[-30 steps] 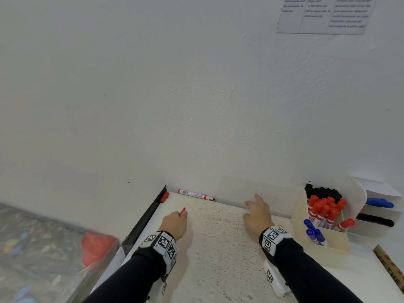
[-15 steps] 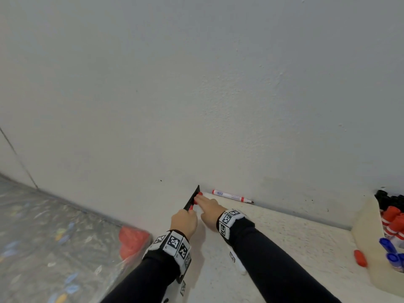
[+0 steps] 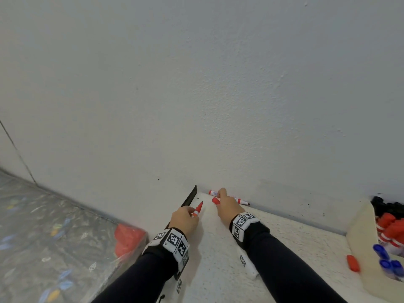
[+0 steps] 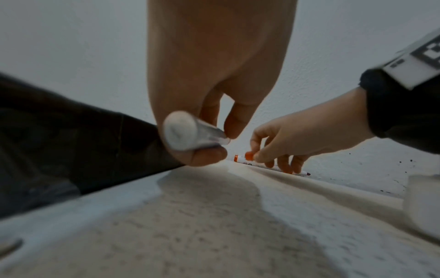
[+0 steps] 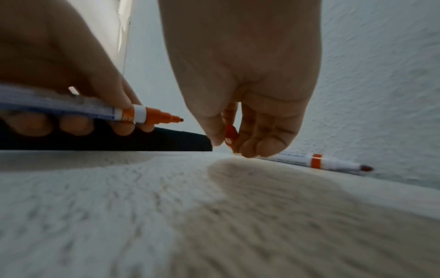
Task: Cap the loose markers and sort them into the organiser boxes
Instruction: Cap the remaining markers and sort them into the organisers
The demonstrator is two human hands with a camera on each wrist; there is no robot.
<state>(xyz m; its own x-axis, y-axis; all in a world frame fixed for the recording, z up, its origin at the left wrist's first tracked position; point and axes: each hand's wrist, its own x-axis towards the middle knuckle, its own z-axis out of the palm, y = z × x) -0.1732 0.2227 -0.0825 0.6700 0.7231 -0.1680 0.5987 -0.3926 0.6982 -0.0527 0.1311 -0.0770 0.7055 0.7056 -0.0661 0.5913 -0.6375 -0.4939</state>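
My left hand [image 3: 185, 217] grips an uncapped red marker [image 3: 198, 209], its tip pointing toward the wall; the same marker [image 5: 133, 115] shows clearly in the right wrist view. My right hand [image 3: 227, 205] pinches a red cap [image 3: 216, 201] between thumb and fingers, just right of the marker's tip. Behind that hand a second uncapped red marker [image 3: 240, 200] lies along the wall, also seen as a marker [image 5: 316, 161] with its tip bare. The organiser box [image 3: 358, 232] stands at the far right with black, red and blue markers in it.
A loose red cap [image 3: 353, 263] lies on the table beside the organiser. A black strip [image 3: 189, 199] edges the table's left side. Left of the table sits a clear bag with a red object [image 3: 127, 239]. The white wall closes the back.
My right hand has picked the red cap off the table's back left corner and drawn it back. My left hand's marker now shows its tip. The view has shifted left.
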